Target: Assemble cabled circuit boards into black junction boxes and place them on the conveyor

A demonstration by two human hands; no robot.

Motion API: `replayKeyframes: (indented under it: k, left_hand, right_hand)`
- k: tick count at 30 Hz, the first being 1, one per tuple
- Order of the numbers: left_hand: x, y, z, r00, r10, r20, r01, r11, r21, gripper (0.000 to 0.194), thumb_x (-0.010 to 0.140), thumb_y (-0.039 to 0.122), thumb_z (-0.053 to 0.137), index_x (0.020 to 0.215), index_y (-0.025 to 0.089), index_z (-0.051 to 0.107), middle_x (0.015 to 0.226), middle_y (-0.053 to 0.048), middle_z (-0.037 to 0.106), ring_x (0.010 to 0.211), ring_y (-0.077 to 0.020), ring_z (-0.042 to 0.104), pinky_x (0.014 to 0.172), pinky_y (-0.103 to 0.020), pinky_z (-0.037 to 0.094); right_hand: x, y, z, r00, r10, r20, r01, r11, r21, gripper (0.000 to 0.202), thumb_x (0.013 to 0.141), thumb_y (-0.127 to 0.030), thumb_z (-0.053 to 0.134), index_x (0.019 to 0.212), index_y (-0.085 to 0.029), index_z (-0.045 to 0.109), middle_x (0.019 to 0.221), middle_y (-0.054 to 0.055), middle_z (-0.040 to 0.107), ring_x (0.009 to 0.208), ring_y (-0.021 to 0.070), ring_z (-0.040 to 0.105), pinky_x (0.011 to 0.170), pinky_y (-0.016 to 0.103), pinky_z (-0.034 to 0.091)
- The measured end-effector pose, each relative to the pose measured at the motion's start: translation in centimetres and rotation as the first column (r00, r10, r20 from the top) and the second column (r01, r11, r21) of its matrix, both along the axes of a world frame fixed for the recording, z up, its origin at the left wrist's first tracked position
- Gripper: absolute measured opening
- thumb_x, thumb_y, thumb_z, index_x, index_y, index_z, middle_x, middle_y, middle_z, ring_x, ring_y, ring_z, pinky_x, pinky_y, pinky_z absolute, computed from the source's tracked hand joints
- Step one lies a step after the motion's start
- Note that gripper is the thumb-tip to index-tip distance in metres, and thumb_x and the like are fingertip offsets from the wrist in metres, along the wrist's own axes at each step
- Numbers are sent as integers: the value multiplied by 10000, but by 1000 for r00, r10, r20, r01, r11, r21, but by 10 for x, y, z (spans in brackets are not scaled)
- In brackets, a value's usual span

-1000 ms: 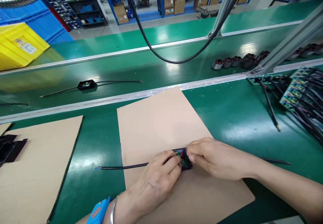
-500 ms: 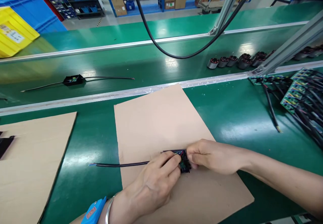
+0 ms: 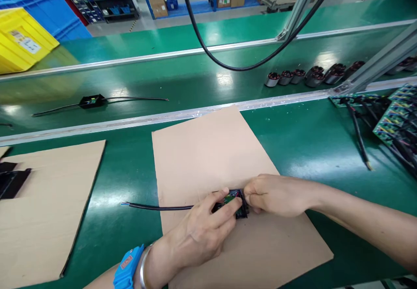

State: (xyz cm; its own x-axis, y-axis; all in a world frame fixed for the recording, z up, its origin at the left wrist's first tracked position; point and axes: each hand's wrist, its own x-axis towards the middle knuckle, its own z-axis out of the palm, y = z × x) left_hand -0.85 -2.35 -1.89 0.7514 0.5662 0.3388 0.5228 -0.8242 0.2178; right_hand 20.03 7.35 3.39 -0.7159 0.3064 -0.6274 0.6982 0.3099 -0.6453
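A small black open case with a green circuit board inside lies on a cardboard sheet. My left hand holds the case from its left and front, with one finger at the back edge and another pressed onto the board. At the case's right end is my right hand, its thumb and fingers pinched together. What sits in that pinch is hidden. A black cable with bare wire ends runs leftward out of the case from under my left hand.
Another black case with cables lies on the far green strip. Wired circuit boards are piled at right, near several metal motor cores. More cardboard with black parts is at left. A black cable hangs overhead.
The fingers of my left hand have spread apart and reached further over the case, so more green board shows. My right hand keeps its pinch at the right end. The view has shifted slightly.
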Motion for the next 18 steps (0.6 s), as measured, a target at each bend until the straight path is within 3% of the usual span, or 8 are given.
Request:
replayKeyframes:
  k: [5,9,13,15,18]
  left_hand:
    - [0,-3,4,999,-23,-47,25,999,44,370,821,-20,390,1089,102,615,1264,-125,620,1208,-286,527,1021,-450,494]
    - [2,-7,0,991,15,-132,-10,999,40,436,861,18,401,1258,95,563,1315,-127,588,1285,-356,458,1007,-486,500]
    - [1,-9,-8,985,51,-165,-44,998,47,484,869,2,373,1328,57,516,1305,-126,605,1280,-333,484,1028,-471,494]
    - [1,-9,-9,988,28,-149,-22,999,44,464,886,0,361,1321,45,514,1309,-133,605,1269,-296,508,1061,-452,473]
    - [0,-12,-10,992,37,-120,-31,998,52,440,916,33,402,1347,45,488,1358,-136,569,1318,-314,459,1083,-461,452]
  right_hand:
    - [-3,3,-2,998,45,-34,-45,999,25,296,799,-47,397,556,-183,496,614,21,619,563,144,527,576,270,395]
    - [-10,2,-4,995,95,4,-94,983,158,285,773,-79,476,525,-185,568,602,33,647,552,169,564,577,300,398]
    - [-9,-8,2,997,28,72,-46,964,261,234,803,-150,507,618,-165,650,630,71,660,601,208,606,578,312,396]
    - [-2,-19,2,996,-65,54,41,931,362,204,838,-177,489,769,-143,678,711,95,677,663,229,625,588,316,400]
    - [14,-37,-11,988,-96,-123,149,816,558,169,846,-167,515,961,-151,638,889,88,668,805,223,613,677,314,413]
